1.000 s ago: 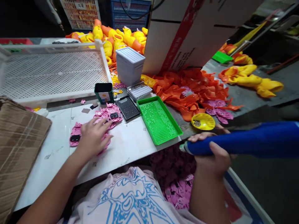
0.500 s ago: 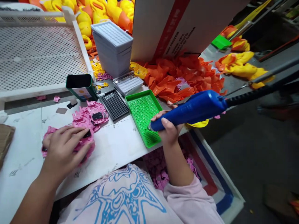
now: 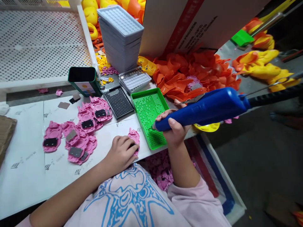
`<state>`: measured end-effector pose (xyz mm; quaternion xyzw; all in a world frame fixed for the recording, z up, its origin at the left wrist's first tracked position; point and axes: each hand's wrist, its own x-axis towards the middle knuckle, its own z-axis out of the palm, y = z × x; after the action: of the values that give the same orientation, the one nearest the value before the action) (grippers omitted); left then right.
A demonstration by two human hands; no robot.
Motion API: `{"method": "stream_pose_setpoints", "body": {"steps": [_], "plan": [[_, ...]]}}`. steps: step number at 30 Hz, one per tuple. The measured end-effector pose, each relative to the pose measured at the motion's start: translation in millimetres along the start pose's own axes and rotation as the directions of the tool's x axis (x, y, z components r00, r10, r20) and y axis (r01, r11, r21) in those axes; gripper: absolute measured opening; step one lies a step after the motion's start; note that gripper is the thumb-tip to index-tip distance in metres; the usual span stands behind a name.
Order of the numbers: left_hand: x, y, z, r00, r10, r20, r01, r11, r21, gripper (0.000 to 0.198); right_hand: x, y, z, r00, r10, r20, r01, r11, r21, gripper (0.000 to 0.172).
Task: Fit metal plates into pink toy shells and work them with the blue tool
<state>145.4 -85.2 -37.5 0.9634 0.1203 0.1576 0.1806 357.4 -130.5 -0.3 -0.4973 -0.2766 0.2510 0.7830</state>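
Okay, we look to be positioning one pink part (image 3: 134, 136), just left of the green tray (image 3: 151, 105): left hand (image 3: 124, 150) half-curled over it, grip unclear; right hand (image 3: 176, 132) wrapped round the blue driver (image 3: 203, 108), nose above the tray. Next move likely calls for a steady part and driver. Versus half a second ago, our left hand's off the pink pile (image 3: 79, 143) farther left of the tray.

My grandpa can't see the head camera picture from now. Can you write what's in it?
A person's right hand grips a blue handheld tool, its tip over a green tray, while the left hand partly covers a pink piece on a white surface. More pink pieces lie further left, and orange pieces are heaped beyond the tray.
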Motion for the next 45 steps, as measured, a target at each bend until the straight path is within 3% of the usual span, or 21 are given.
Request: {"method": "stream_pose_setpoints", "body": {"steps": [5, 15, 22, 26, 31, 37, 45], "plan": [[0.4, 0.5, 12.5, 1.0, -0.014, -0.013, 0.014, 1.0, -0.01, 0.028, -1.2, -0.2, 0.6, 0.999, -0.001, 0.038, 0.003, 0.999, -0.053, 0.04], [-2.8, -1.4, 14.7, 0.999, -0.029, -0.016, 0.029, 0.999, -0.016, 0.035, 1.1, -1.0, 3.0, 0.999, 0.036, 0.023, -0.033, 0.992, -0.123, 0.042], [-3.7, -0.7, 18.0, 0.999, -0.05, -0.015, 0.05, 0.998, -0.031, 0.038, 6.4, -25.9, 2.3, 0.995, -0.102, 0.003, 0.102, 0.992, -0.07, 0.027], [-2.7, -0.5, 19.4, 0.998, -0.045, -0.039, 0.043, 0.998, -0.044, 0.034, 3.9, -33.2, 8.8, 0.991, -0.121, 0.054, 0.125, 0.989, -0.078, 0.021], [-1.8, 0.5, 18.6, 0.999, -0.038, -0.036, 0.036, 0.998, -0.051, 0.031, -5.9, -18.2, 22.7, 0.988, -0.027, 0.151, 0.029, 1.0, -0.009, 0.024], [-2.4, 0.8, 18.7, 0.998, -0.04, -0.05, 0.037, 0.997, -0.07, 0.029, -12.7, 5.3, 32.3, 0.986, 0.079, 0.146, -0.087, 0.995, 0.05, 0.027], [-3.8, 0.1, 21.5, 0.998, -0.051, -0.033, 0.049, 0.997, -0.056, 0.03, -12.4, 8.5, 31.5, 0.985, 0.046, 0.168, -0.056, 0.997, 0.052, 0.029]]}}
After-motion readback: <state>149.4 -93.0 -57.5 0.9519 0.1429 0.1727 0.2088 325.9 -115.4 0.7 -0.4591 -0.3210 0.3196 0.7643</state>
